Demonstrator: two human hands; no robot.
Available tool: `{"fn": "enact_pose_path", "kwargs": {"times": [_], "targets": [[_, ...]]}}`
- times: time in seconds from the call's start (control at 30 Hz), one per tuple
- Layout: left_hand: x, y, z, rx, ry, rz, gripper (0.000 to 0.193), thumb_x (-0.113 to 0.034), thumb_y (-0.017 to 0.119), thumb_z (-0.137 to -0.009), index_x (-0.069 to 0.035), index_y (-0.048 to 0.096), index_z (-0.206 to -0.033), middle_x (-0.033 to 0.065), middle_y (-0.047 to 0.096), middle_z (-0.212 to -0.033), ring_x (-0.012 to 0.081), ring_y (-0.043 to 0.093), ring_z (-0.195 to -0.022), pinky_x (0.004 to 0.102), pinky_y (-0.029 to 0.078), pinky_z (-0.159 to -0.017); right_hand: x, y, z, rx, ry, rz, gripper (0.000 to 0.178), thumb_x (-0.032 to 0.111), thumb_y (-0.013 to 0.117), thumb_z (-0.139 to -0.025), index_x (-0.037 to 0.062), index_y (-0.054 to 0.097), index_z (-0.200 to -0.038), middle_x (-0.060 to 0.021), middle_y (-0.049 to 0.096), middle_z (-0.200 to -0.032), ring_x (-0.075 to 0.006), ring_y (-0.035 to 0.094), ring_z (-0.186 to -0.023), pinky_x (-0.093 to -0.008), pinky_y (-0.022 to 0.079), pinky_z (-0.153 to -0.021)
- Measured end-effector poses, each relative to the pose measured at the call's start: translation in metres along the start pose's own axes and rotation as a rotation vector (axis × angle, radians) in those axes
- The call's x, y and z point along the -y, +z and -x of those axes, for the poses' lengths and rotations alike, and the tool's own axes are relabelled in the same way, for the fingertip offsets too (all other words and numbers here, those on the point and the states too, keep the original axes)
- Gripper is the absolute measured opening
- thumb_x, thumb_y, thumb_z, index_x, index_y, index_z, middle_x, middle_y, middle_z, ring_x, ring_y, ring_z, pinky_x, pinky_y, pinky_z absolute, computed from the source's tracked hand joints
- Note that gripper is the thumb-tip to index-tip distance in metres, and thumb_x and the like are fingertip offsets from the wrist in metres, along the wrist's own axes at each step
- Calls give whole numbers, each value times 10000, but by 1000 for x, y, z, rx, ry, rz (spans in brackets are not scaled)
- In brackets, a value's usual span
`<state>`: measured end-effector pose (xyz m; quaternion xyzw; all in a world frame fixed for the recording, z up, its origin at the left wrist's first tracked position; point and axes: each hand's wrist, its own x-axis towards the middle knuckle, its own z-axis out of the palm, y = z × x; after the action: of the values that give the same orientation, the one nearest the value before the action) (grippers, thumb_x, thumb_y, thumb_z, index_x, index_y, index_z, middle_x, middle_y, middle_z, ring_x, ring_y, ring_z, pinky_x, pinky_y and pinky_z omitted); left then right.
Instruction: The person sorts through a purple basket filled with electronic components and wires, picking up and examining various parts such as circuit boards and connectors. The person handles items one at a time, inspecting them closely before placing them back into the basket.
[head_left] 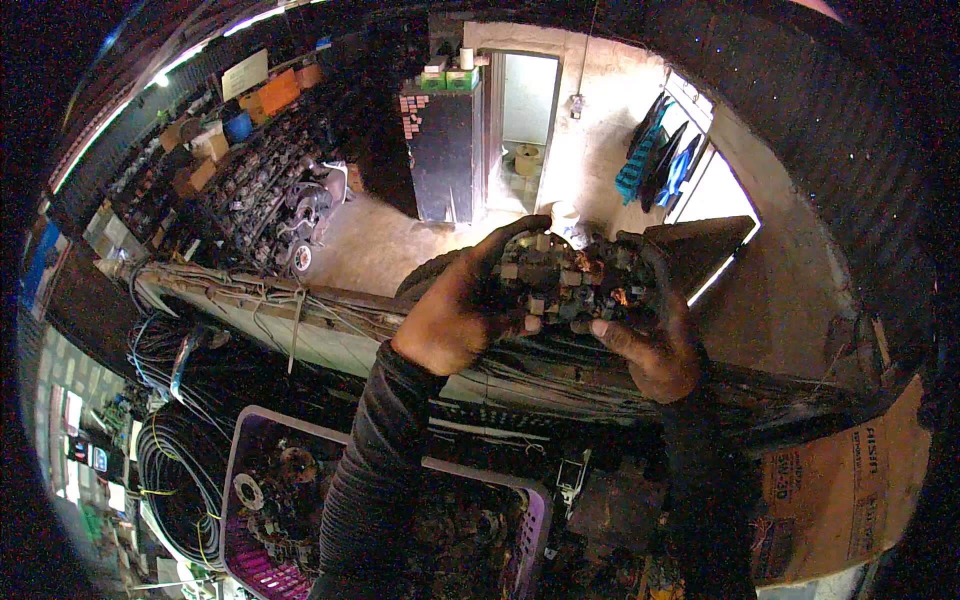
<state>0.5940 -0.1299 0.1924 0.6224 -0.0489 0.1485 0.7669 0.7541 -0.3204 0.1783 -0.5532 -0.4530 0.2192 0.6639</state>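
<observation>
Dim workshop: bare concrete floor [385, 245] at centre, open pale doorway [528, 110] at top, cluttered dark parts shelving [250, 180] upper left.

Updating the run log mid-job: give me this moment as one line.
left hand: grips dark grimy blocky electrical part | right hand: grips same part | below: purple plastic basket of scrap | left: black cable coil

Brown printed cardboard box [845, 490] lower right; orange boxes [272, 92] on upper-left shelves.

Clump of connectors [575, 280] between both hands, basket [385, 520] below, coiled cable [180, 480] left of basket
</observation>
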Motion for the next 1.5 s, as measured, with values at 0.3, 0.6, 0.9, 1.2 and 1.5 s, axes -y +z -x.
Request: {"fn": "enact_pose_path", "kwargs": {"times": [0.3,0.6,0.9,1.2,1.5], "targets": [[9,2,8,-171,28,-278,825,133,699,-873,-74,323,-1578,83,627,-1349,171,628,-1175,309,549,-953,10,6,6,-11,68,-80,823,8,755,-835,-2,332,-1542,-175,563,-1399,-294,596,-1262,-441,551,-1026],[6,19,5,-226,160,-328,759,91,785,-835,-34,390,-1472,74,642,-1274,176,649,-1131,349,539,-1013,4,7,6,-35,70,-174,929,31,782,-746,19,328,-1557,-160,566,-1404,-309,555,-1310,-449,477,-1104],[3,48,45,-401,225,180,840,230,663,-824,-97,327,-1521,83,572,-1281,206,611,-1148,393,588,-931,9,-1,3,139,37,18,751,100,838,-791,33,454,-1432,-132,602,-1302,-295,604,-1209,-441,467,-1089],[17,65,66,-609,319,51,826,175,757,-788,-80,357,-1464,81,575,-1309,201,582,-1215,347,519,-1026,4,52,6,128,237,-688,771,298,882,-814,27,472,-1408,-166,618,-1266,-303,665,-1081,-418,583,-901],[21,62,94,-670,232,146,741,162,765,-792,-64,429,-1413,82,590,-1291,190,602,-1194,338,527,-1004,-8,80,26,-35,22,154,928,399,957,-671,30,492,-1384,-182,678,-1170,-364,713,-993,-472,577,-884]]}}
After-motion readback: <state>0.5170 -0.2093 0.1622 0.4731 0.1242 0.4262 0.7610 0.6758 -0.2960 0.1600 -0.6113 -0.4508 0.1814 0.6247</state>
